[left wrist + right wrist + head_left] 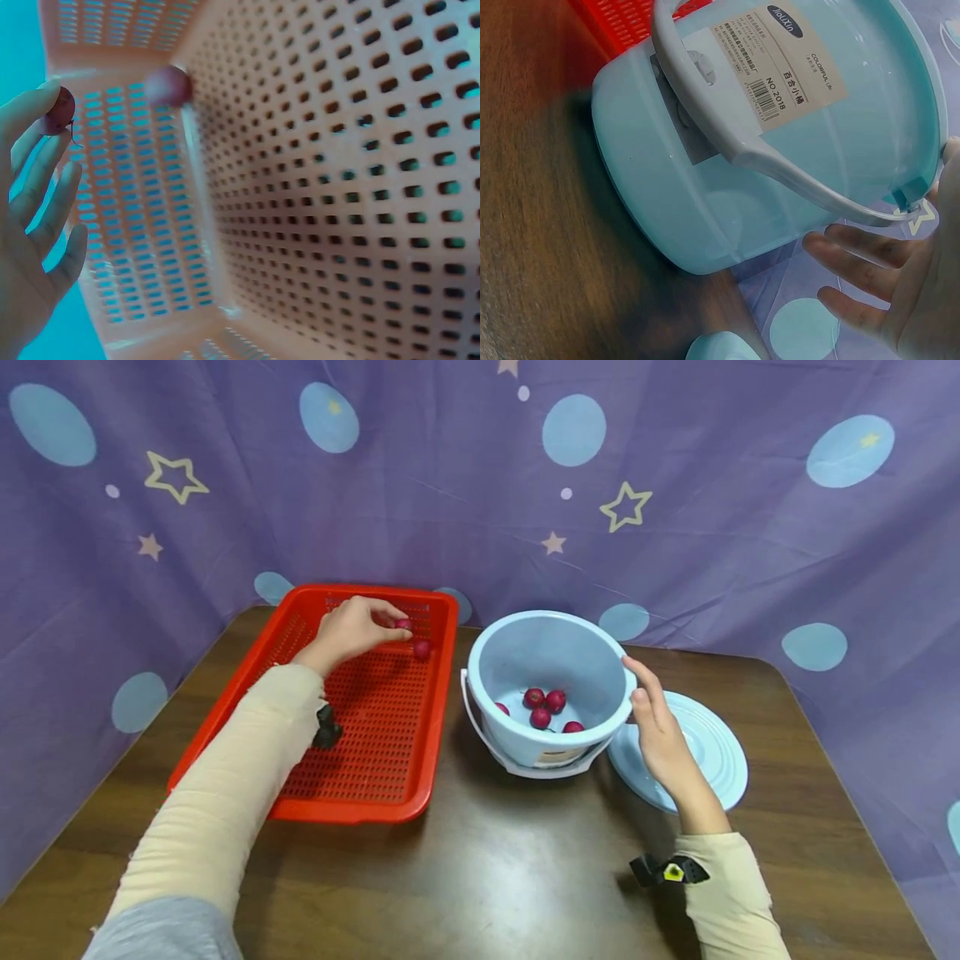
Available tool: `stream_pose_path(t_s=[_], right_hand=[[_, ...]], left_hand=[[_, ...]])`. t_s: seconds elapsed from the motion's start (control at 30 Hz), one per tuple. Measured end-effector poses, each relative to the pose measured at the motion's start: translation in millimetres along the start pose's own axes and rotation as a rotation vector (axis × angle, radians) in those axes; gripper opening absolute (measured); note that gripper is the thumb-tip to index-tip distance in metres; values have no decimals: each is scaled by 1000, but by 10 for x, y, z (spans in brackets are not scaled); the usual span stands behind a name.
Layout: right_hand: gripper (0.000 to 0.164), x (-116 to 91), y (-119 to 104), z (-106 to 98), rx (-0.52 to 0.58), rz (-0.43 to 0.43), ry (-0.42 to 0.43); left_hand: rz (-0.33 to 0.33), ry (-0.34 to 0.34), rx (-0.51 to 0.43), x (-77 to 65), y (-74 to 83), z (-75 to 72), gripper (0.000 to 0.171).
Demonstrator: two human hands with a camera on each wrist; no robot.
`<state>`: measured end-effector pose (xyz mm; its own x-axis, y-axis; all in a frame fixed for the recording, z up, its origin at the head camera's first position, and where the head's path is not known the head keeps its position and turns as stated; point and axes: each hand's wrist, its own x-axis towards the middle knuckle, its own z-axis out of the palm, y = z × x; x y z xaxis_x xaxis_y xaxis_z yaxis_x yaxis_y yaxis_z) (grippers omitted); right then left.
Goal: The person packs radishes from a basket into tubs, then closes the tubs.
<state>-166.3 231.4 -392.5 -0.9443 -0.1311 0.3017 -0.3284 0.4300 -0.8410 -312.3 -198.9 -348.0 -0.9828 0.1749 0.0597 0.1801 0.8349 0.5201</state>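
In the head view, my left hand (352, 631) is over the far part of a red slotted plastic basket (427, 768), pinching a small red radish (402, 625) between thumb and fingertips. The left wrist view shows a thin root hanging from the held radish (60, 112). Another radish (422, 649) lies in the basket's far right corner. A light blue bucket (517, 743) stands right of the basket, with several radishes (540, 718) on its bottom. My right hand (660, 735) touches the bucket's right rim, its lower fingers extended and spread outside the wall in the right wrist view.
A round light blue lid (723, 752) lies on the brown wooden table (525, 877), partly behind my right hand. The bucket's white handle (480, 727) hangs down at its front. A purple patterned curtain (450, 468) closes off the back and sides.
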Motion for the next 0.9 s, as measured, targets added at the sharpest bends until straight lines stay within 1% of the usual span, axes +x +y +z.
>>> stream_pose_path(t_s=[0.17, 0.27, 0.4, 0.53, 0.7, 0.9], right_hand=[[48, 19, -4, 27, 11, -6, -5], [48, 27, -8, 30, 15, -8, -4], [48, -5, 0, -17, 8, 1, 9], [48, -46, 20, -61, -17, 13, 25], [48, -42, 18, -45, -18, 10, 27], [48, 4, 13, 28, 9, -14, 18]], left_hand=[[33, 29, -12, -52, 111, -105, 38], [55, 33, -25, -83, 201, -160, 39], [90, 18, -34, -102, 364, -165, 38], [125, -4, -29, -128, 491, -161, 38], [148, -6, -6, -243, 581, -218, 34], [184, -25, -45, -417, 663, -263, 28]])
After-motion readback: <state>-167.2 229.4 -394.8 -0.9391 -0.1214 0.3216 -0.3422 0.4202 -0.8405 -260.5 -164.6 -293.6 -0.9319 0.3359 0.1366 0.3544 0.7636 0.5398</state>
